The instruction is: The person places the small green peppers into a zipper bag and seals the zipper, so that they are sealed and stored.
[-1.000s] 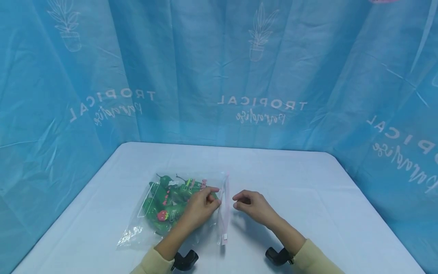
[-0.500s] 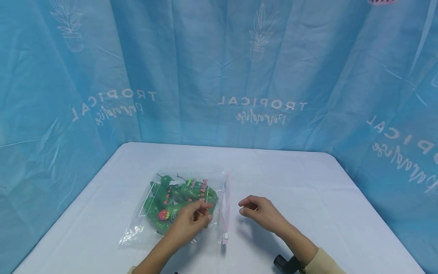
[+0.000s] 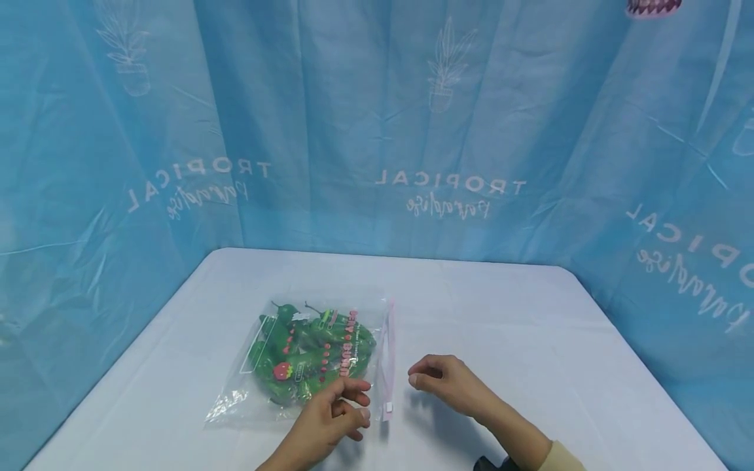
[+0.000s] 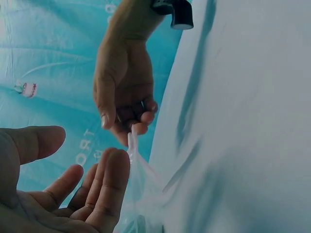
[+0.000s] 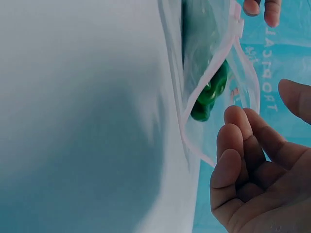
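A clear zip bag lies flat on the table with several green peppers inside. Its pink-edged mouth faces right and gapes in the right wrist view, showing a glossy pepper. A white slider sits at the near end of that edge. My left hand hovers by the bag's near right corner, fingers loosely bent and holding nothing. Right of the mouth, my right hand hangs above the table, its relaxed fingers apart from the bag and holding nothing.
The white table has rounded far corners. Blue printed curtains enclose it at the back and both sides. A black wrist device sits on the right wrist.
My left hand has let go of the bag's edge and drawn back toward the near side. The right hand has also come slightly nearer. The bag stays in place.
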Action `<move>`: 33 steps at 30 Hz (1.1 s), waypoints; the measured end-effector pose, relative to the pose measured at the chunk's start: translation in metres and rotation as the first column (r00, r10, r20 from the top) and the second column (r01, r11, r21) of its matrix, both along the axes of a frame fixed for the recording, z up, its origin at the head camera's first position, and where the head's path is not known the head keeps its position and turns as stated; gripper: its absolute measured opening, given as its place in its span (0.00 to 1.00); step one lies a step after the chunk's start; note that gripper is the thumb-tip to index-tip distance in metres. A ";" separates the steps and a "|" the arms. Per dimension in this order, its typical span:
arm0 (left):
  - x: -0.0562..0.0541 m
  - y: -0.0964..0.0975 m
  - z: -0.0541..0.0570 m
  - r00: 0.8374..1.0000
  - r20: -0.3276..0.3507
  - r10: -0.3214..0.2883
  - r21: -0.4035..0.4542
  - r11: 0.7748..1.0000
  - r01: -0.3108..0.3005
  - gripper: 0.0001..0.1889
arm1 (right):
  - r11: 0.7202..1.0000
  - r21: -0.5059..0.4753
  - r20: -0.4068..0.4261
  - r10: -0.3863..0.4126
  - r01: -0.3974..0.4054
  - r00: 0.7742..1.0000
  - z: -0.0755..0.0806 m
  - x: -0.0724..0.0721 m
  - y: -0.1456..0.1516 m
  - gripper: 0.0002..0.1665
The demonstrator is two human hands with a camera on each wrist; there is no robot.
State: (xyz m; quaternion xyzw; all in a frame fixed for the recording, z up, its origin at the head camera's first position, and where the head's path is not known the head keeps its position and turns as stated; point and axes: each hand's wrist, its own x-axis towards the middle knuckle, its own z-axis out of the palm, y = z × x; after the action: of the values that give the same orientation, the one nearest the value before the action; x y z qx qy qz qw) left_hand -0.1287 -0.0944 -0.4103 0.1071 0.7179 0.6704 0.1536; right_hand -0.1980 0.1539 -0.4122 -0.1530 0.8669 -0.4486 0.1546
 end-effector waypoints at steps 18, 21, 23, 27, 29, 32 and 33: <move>0.024 0.004 -0.033 0.972 0.208 -0.113 0.177 0.981 0.076 0.23 | 0.993 -0.110 0.089 0.056 -0.046 0.994 -0.013 0.018 -0.007 0.19; 0.026 0.006 -0.035 0.964 0.245 -0.106 0.198 0.978 0.058 0.24 | 0.992 -0.114 0.109 0.060 -0.047 0.992 -0.014 0.018 -0.010 0.18; 0.026 0.007 -0.036 0.960 0.260 -0.100 0.202 0.978 0.047 0.24 | 0.992 -0.113 0.116 0.063 -0.049 0.991 -0.014 0.019 -0.012 0.17; 0.026 0.010 -0.038 0.954 0.285 -0.097 0.219 0.975 0.034 0.25 | 0.993 -0.100 0.127 0.066 -0.054 0.990 -0.014 0.019 -0.015 0.17; 0.026 0.012 -0.039 0.949 0.302 -0.091 0.232 0.973 0.020 0.25 | 0.994 -0.096 0.134 0.067 -0.054 0.989 -0.013 0.019 -0.016 0.17; 0.026 0.014 -0.042 0.944 0.322 -0.074 0.249 0.969 -0.009 0.26 | 0.993 -0.100 0.132 0.068 -0.055 0.989 -0.014 0.019 -0.017 0.17; 0.026 0.014 -0.043 0.942 0.328 -0.069 0.255 0.967 -0.018 0.26 | 0.993 -0.103 0.130 0.070 -0.057 0.989 -0.015 0.019 -0.017 0.17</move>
State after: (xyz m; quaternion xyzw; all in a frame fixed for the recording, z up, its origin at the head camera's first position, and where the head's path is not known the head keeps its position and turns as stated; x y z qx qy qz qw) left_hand -0.1029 -0.0801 -0.4531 0.0201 0.5881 0.7633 0.2666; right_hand -0.1792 0.1366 -0.4268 -0.1576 0.8261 -0.4949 0.2186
